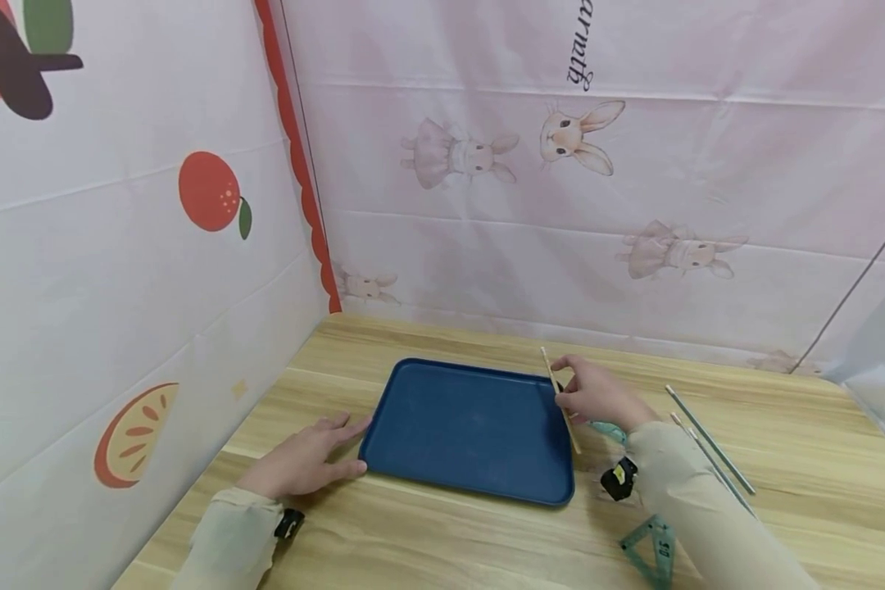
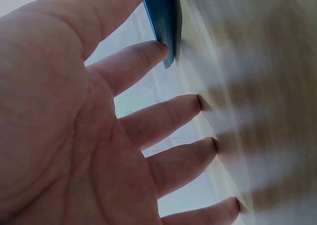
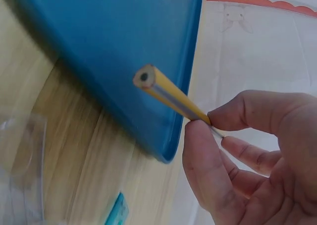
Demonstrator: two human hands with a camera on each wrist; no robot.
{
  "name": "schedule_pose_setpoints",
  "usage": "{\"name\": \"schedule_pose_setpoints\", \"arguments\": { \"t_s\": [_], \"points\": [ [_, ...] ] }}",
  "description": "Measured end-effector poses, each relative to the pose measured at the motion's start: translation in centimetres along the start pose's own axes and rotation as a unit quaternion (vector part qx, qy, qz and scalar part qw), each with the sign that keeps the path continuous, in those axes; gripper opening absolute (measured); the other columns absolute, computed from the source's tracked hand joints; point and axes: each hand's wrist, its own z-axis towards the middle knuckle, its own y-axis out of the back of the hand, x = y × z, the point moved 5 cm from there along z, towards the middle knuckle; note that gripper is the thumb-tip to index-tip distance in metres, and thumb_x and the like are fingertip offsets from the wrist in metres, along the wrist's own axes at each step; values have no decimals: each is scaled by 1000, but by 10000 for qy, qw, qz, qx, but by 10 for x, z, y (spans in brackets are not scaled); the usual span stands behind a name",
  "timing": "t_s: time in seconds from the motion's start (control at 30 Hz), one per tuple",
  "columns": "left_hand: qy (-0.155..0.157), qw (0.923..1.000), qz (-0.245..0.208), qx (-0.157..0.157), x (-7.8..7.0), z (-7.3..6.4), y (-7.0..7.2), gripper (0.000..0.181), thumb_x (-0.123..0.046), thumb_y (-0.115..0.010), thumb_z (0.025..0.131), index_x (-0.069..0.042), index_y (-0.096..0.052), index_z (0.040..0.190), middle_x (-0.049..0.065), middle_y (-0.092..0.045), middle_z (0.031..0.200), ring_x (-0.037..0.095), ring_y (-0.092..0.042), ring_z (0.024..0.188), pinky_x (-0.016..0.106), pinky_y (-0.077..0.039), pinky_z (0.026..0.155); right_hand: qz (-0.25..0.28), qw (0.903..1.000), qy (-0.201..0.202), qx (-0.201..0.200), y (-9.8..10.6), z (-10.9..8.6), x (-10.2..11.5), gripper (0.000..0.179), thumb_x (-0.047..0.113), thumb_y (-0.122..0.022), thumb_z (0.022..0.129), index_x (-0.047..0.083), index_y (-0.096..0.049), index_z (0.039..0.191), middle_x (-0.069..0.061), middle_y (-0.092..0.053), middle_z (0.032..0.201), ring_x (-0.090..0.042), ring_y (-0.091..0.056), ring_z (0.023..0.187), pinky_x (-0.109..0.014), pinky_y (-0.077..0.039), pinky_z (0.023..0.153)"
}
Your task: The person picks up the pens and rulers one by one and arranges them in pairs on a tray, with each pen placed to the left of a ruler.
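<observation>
A blue tray [image 1: 472,430] lies on the wooden table. At its left edge, my left hand [image 1: 306,455] touches the rim with thumb and index finger, the fingers fairly straight and spread. In the left wrist view, the index fingertip [image 2: 157,47] meets the tray's edge while the other fingertips reach the tabletop. Over the tray's right edge, my right hand [image 1: 593,389] pinches a yellow pencil [image 3: 171,98] between thumb and fingers. The pencil's flat end with its dark lead core faces the right wrist camera; its far end is whitish in the head view.
Right of the right forearm lie a green pencil [image 1: 708,438] and other thin pencils [image 1: 717,467], partly behind the sleeve. A teal triangle ruler [image 1: 660,549] is near the front. Another teal item [image 1: 608,430] sits under the right hand. Printed curtains stand behind and left.
</observation>
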Motion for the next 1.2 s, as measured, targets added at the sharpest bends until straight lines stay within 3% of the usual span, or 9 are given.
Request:
{"name": "schedule_pose_setpoints", "arguments": {
  "t_s": [0.17,0.7,1.2],
  "points": [
    [11,10000,23,-24,-2,0,1,76,-49,-71,102,-16,-45,165,33,-37,168,58,-40,152,75,-39,117,145,9997,-195,-67,-10,8,6,56,7,-64,104,-3,-44,155,-20,-70,105,-23,-72,79,-38,-67,73],
    [-108,9999,1,-45,-4,2,-1,76,-49,-71,103,-16,-44,165,34,-36,168,59,-38,153,75,-38,119,548,9983,-181,32,-39,29,35,53,6,-65,104,0,-47,154,-22,-71,111,-22,-74,84,-39,-68,77],
    [58,9999,-114,-32,1,-3,-1,77,-51,-72,101,-18,-44,166,34,-36,168,64,-34,152,78,-35,118,805,9966,-167,108,-75,48,67,51,6,-66,105,4,-48,153,-18,-72,106,-22,-75,83,-37,-67,75]
  ]
}}
